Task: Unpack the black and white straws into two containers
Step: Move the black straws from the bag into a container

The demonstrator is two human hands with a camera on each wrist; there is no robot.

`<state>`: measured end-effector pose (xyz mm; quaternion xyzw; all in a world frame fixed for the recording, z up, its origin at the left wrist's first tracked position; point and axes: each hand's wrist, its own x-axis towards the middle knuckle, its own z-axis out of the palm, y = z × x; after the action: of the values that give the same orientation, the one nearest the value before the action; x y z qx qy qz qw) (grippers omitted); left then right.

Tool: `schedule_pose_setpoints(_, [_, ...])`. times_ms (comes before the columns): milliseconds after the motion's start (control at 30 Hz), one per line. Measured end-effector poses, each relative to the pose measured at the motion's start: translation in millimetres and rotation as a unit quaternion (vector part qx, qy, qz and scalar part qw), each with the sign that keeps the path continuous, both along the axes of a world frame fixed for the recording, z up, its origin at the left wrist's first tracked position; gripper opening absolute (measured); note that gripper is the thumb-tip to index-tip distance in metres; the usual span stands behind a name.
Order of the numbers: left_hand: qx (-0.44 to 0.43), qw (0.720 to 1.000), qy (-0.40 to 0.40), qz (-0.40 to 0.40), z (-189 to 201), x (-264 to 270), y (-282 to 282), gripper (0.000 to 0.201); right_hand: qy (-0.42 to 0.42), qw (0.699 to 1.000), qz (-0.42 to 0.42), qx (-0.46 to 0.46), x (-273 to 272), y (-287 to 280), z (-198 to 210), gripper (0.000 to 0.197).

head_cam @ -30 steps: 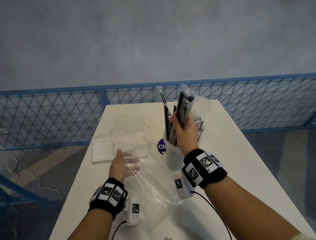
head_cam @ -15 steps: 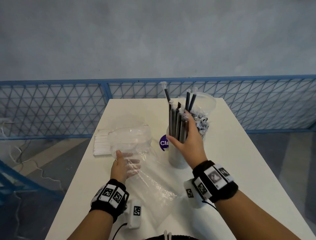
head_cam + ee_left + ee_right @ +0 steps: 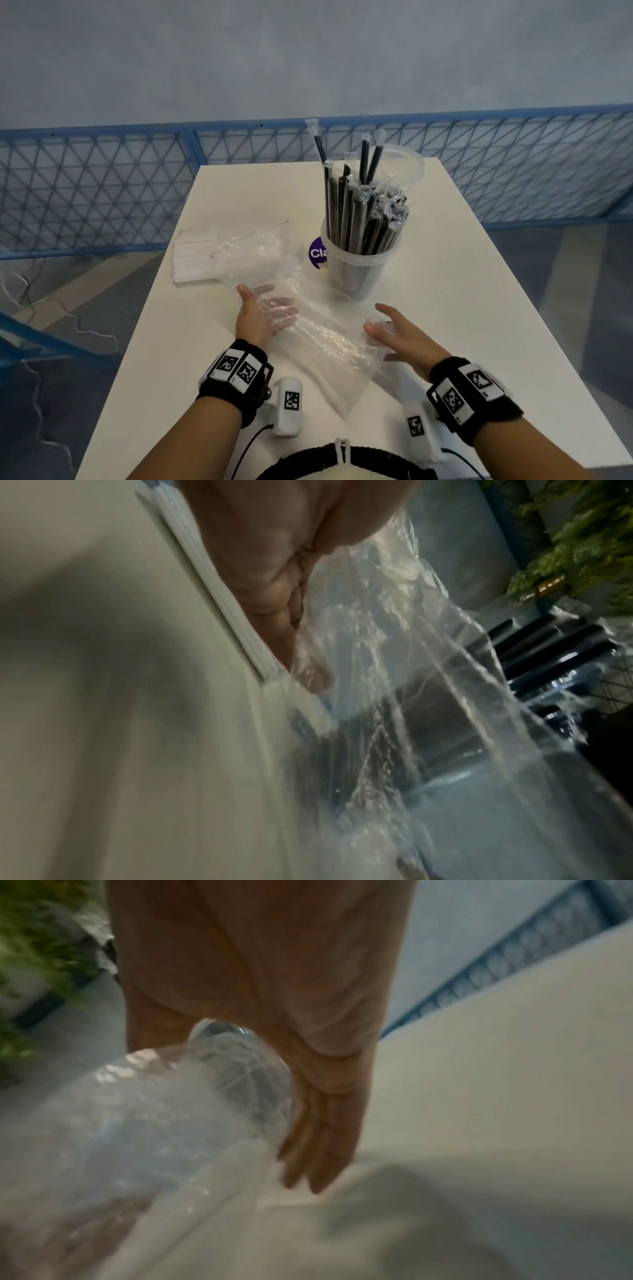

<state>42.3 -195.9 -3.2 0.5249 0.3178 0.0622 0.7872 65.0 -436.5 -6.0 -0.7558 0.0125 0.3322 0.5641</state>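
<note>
Head view: left hand [image 3: 262, 313] and right hand [image 3: 399, 334], fingers apparently straight, flank clear bag [image 3: 318, 329]; black straws [image 3: 359, 219] in container [image 3: 359, 270].

Black straws [image 3: 356, 212] in a clear container [image 3: 359, 270]; white straws [image 3: 195, 253] on a white bench [image 3: 462, 274]. Transparent bag [image 3: 325, 339]. Purple sticker [image 3: 317, 253], blue lattice fence [image 3: 96, 185].

containers [image 3: 359, 270]: 2 | plastic bags [image 3: 329, 335]: 1 | hands [image 3: 260, 315]: 2
</note>
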Motion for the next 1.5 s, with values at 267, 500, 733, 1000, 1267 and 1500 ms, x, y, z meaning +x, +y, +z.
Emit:
schedule_pose_setpoints(267, [0.605, 0.791, 0.042, -0.086, -7.0, -9.1, -6.3, 0.069, -0.139, 0.984, 0.069, -0.091, 16.9, -25.2, -5.5, 0.013])
schedule_pose_setpoints(500, [0.48, 0.844, 0.029, -0.238, -9.5, 10.1, -21.5, 0.019, -0.208, 0.93, 0.192, -0.236, 46.5, -43.7, 9.7, 0.016])
schedule_pose_setpoints(733, [0.392, 0.908, 0.057, -0.138, -21.4, 15.7, -16.9, 0.025, -0.314, 0.893, -0.002, -0.324, 59.3, -67.0, 2.3, 0.016])
schedule_pose_setpoints(1000, [0.334, 0.929, 0.026, -0.157, -27.9, 15.1, -32.0, 0.042, -0.267, 0.851, 0.176, -0.417, -4.0, -10.9, 2.4, 0.066])
schedule_pose_setpoints(1267, [0.341, 0.938, 0.026, -0.054, -27.8, 19.3, -12.3, 0.036, -0.306, 0.834, 0.12, -0.443, -5.1, -15.4, 35.0, 0.104])
schedule_pose_setpoints(1500, [0.272, 0.951, 0.025, -0.145, -31.7, 14.3, -48.0, 0.036, -0.159, 0.86, 0.218, -0.434, -12.2, 7.6, 2.2, 0.069])
